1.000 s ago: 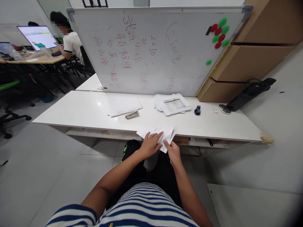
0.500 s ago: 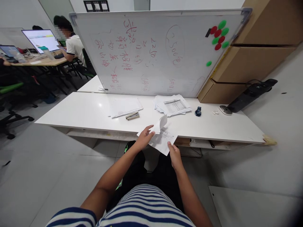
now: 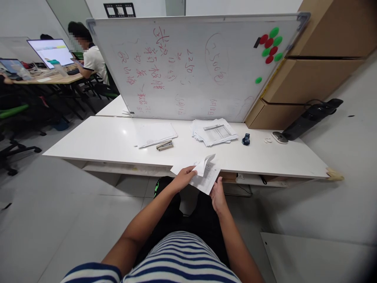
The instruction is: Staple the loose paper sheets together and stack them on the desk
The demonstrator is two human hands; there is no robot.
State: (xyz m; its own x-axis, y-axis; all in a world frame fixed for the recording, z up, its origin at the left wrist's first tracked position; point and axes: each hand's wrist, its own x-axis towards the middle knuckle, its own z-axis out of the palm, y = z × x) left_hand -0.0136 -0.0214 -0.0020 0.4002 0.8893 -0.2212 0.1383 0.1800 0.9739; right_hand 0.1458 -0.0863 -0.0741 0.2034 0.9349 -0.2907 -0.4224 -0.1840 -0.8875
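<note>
Printed paper sheets hang over the front edge of the desk, above my lap. My left hand is closed on them, thumb on top, and one folded-over sheet curls up beyond that thumb. At the lower right corner of the sheets is my right hand. Its thumb stands up off the paper, while its other fingers touch the edge from the side or below, partly hidden. A stapler lies on the desk beyond my left hand, next to a stack of white papers.
On the white desk lie a second paper pile, a small dark blue object, and a mouse. A black bottle leans by cardboard boxes. A whiteboard stands behind. Another person sits far left.
My left hand has moved slightly right and down, bringing the curled sheet toward the right. My right thumb has lifted off the paper it was pressing.
</note>
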